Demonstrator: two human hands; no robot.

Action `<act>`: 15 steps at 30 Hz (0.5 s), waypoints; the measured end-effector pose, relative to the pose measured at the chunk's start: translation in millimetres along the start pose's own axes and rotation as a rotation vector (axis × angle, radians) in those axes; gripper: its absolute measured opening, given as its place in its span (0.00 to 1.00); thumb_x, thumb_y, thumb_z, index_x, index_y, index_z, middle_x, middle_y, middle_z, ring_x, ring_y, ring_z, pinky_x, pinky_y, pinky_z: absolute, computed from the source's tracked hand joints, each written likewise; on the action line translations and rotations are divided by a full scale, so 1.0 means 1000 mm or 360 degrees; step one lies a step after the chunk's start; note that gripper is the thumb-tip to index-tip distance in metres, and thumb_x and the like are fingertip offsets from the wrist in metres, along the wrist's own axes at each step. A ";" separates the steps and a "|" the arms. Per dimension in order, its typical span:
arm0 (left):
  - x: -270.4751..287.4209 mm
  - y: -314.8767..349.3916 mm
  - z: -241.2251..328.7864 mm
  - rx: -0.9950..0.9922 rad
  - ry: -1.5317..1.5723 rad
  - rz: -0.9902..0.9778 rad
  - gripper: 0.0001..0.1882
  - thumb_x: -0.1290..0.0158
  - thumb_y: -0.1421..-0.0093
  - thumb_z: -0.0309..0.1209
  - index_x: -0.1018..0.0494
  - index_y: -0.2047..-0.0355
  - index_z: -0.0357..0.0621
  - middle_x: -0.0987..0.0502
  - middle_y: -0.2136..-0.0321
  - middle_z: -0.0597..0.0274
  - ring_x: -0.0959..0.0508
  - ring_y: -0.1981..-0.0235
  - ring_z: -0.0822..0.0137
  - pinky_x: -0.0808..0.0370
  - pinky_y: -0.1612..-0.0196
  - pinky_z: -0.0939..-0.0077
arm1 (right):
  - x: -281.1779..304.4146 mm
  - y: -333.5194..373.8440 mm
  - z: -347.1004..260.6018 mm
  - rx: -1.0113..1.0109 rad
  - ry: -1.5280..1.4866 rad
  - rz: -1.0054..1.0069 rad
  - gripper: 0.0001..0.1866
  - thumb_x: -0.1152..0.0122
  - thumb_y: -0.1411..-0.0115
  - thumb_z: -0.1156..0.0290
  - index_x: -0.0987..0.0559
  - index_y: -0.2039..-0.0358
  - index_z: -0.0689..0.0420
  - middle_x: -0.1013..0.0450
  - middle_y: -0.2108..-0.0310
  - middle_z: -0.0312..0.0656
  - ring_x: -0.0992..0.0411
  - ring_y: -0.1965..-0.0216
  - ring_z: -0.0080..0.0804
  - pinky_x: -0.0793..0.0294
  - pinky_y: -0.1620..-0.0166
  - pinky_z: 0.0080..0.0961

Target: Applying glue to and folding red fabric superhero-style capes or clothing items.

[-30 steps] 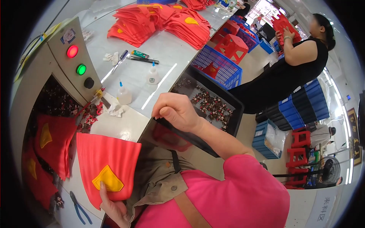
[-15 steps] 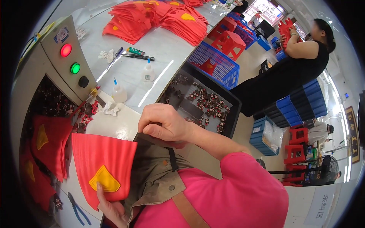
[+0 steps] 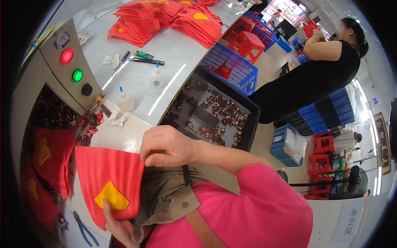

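Note:
A red fabric piece with a yellow shield-shaped patch lies at the front edge of the worktop. My left hand grips its lower edge, the index finger resting on the patch and the other fingers partly hidden. At the upper right corner, the curled fingers of my right hand pinch the fabric. Beyond the piece, inside the grey machine's opening, more red pieces with yellow patches stand among small dark, red and white bits. Blue-handled pliers lie beside my left hand.
Two dropper bottles, pens and crumpled tissue sit on the worktop, with red stacks farther back. The machine has lit red and green buttons. A black tray of small parts stands at right; a person stands beyond.
My right hand has come down and left onto the fabric's upper right corner. My left hand stays at the patch. The person beyond has shifted slightly.

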State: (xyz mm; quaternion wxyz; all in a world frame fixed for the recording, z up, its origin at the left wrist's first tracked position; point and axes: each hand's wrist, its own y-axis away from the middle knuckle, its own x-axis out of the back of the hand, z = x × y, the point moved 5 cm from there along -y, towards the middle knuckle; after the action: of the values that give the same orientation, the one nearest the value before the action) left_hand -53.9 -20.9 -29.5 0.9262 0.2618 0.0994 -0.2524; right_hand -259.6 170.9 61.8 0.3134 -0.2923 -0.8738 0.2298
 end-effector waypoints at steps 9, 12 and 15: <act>0.014 -0.002 0.002 0.0122 0.0139 -0.0179 0.22 0.46 0.39 0.37 0.30 0.50 0.33 0.28 0.50 0.55 0.28 0.48 0.65 0.34 0.41 0.67 | -0.003 0.001 0.019 -0.0393 0.0227 0.0300 0.17 0.41 0.41 0.64 0.30 0.55 0.58 0.32 0.58 0.42 0.34 0.53 0.35 0.33 0.52 0.30; 0.016 0.007 0.007 0.0158 0.0137 -0.0168 0.22 0.46 0.39 0.37 0.31 0.50 0.32 0.27 0.50 0.54 0.28 0.48 0.64 0.34 0.42 0.66 | -0.017 0.006 0.030 -0.0666 0.0070 0.0256 0.22 0.43 0.40 0.65 0.34 0.48 0.59 0.32 0.54 0.42 0.35 0.49 0.32 0.33 0.49 0.30; 0.025 0.018 0.010 0.0069 0.0138 -0.0096 0.20 0.46 0.40 0.32 0.29 0.52 0.29 0.26 0.53 0.53 0.26 0.52 0.64 0.30 0.45 0.66 | -0.044 0.011 0.051 -0.0914 -0.0482 0.0130 0.25 0.44 0.40 0.67 0.36 0.44 0.59 0.32 0.52 0.41 0.34 0.50 0.28 0.33 0.50 0.27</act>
State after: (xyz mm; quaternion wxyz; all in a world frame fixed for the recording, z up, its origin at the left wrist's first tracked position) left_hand -22.8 -23.3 -21.2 0.9071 0.2895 0.1416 -0.2707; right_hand -262.5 138.7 1.7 0.0752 -0.3662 -0.9271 0.0274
